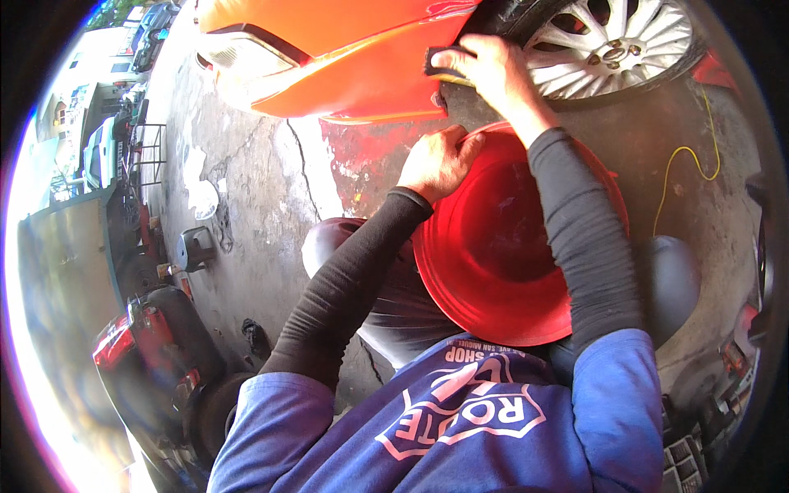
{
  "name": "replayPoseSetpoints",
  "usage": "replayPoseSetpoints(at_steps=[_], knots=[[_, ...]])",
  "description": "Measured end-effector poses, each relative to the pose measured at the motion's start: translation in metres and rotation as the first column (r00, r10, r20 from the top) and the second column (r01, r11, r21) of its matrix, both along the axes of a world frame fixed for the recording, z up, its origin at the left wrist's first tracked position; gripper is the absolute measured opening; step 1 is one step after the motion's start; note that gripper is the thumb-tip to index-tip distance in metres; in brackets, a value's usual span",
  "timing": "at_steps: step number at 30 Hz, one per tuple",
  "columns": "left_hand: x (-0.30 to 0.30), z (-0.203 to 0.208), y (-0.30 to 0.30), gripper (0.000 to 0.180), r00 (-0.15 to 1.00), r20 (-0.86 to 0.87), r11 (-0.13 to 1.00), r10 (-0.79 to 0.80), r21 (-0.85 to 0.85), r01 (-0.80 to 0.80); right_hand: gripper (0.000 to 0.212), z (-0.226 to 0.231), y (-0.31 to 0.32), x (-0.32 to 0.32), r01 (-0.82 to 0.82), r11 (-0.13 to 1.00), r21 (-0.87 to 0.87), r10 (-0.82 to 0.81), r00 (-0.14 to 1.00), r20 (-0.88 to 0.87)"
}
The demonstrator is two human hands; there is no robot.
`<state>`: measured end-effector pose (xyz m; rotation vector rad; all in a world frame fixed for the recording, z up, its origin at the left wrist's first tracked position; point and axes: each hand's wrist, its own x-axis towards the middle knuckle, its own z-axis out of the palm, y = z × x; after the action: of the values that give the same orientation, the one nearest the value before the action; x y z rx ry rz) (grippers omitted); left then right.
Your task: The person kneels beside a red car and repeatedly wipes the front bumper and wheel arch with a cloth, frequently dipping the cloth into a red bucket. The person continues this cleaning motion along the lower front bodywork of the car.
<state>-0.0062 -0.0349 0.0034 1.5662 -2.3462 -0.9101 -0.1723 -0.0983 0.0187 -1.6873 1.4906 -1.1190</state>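
Observation:
My right hand point(497, 78) is closed on a dark pad with a yellowish edge point(448, 67), a sanding sponge by its look. It holds the pad at the rear edge of the orange car bumper point(362, 78), just ahead of the front wheel point(612, 49). Lower and to the left, my left hand point(442, 162) grips the upper rim of a round red plastic basin point(485, 238). The basin leans tilted between my knees, its hollow partly covered by my right forearm. My left fingertips are partly hidden at the rim.
A headlight point(246, 53) sits at the bumper's far left. On the stained concrete floor point(255, 164), a thin yellow cord point(686, 149) curls at right. A red and black vehicle point(156, 353) stands at lower left. Clutter lines the right edge.

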Motion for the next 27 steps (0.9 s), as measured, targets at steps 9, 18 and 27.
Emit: replayPoseSetpoints(at_steps=[9, 18, 27], knots=[[-0.001, 0.001, 0.0, 0.048, 0.998, -0.061, 1.0, 0.009, 0.014, -0.009, 0.039, -0.006, -0.004, -0.008, -0.086, 0.992, 0.096, 0.087, 0.996, -0.015], [-0.001, 0.002, 0.001, 0.047, 0.999, -0.028, 1.0, 0.028, -0.005, -0.028, 0.04, 0.004, 0.002, -0.007, -0.057, 0.995, 0.086, 0.07, 0.984, -0.162], [0.002, -0.001, -0.001, 0.047, 0.984, -0.16, 0.996, 0.076, 0.054, -0.069, 0.038, 0.017, 0.007, 0.006, -0.027, 0.998, 0.054, 0.037, 0.98, -0.193]])
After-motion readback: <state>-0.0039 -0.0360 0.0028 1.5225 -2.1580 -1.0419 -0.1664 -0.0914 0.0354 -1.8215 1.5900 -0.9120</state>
